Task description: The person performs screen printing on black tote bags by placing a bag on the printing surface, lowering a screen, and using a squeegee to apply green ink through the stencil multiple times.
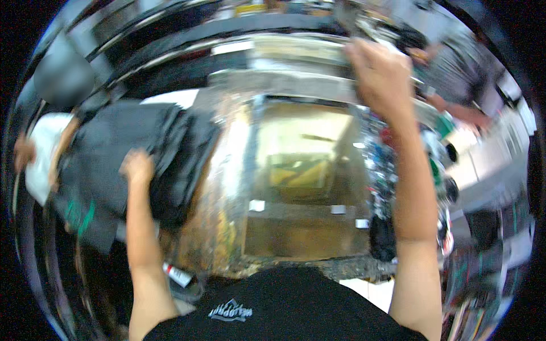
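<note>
Over a pile of black fabric (pixel 116 139) at the left, my left hand (pixel 138 165) is closed with its fingers curled down. Blur hides whether it pinches the cloth. My right hand (pixel 382 71) is raised at the far right, closed in a fist beyond the table's far edge. Whatever it grips, if anything, I cannot make out. Between my arms lies a glossy glass-like pane (pixel 307 227) on a worn wooden table (pixel 196 244). It mirrors bright light and has small white pieces of tape (pixel 257 205) on it.
Many small bottles and odds and ends (pixel 382 165) crowd the right side, by my right forearm. A person in grey (pixel 458 65) is at the far right, an arm reaching in. Another person in a white top (pixel 48 153) is at the left. Long rails (pixel 165 57) run across the back.
</note>
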Motion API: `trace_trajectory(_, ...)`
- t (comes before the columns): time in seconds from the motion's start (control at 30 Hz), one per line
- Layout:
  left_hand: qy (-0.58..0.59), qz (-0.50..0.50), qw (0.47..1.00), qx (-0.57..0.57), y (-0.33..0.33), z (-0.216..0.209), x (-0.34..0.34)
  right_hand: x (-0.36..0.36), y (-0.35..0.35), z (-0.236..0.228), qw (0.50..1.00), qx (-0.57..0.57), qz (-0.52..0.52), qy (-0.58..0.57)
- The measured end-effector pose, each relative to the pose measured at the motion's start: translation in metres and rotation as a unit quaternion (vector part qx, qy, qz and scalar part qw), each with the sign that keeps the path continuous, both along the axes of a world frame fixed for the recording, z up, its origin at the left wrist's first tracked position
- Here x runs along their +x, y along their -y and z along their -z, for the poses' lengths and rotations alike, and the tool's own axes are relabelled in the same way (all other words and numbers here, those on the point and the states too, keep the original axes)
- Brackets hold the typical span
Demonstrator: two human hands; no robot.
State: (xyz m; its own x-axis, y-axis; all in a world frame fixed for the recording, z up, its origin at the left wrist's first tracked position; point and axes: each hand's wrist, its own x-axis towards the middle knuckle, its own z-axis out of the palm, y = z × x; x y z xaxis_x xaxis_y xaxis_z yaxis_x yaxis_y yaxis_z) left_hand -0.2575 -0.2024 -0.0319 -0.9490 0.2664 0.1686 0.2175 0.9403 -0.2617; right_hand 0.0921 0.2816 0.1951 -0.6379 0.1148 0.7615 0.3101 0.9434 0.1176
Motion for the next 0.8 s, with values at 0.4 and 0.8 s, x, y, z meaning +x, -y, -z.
trace_trajectory(0.4, -0.045, 0.079, 0.996, -0.014, -0.006, 0.040, -0.020, 0.004, -0.004, 0.000, 0.998, -0.025, 0.004, -0.057)
trace_trajectory(0.8, 0.000, 0.171, 0.984, -0.041, 0.008, -0.018, -0.034, 0.012, -0.001, 0.004, 0.997, -0.020, 0.005, -0.074)
